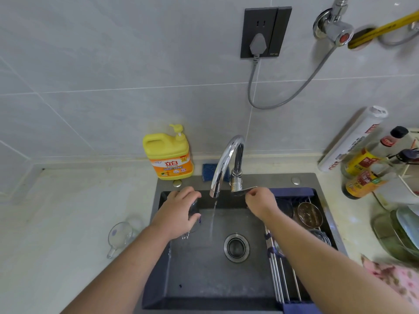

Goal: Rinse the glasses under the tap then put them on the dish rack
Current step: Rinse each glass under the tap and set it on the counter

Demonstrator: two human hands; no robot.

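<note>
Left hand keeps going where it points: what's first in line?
The left hand, gripping a glass, would probably meet the sink's back wall below the spout; depth unclear, maybe the spout itself.

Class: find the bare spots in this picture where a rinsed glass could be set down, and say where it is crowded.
Bare: the near rods of the dish rack, before the sink's front edge; the left counter between wall and the glass mug. Crowded: the rack's far end, full of cups; the right counter with bottles and plates.
</note>
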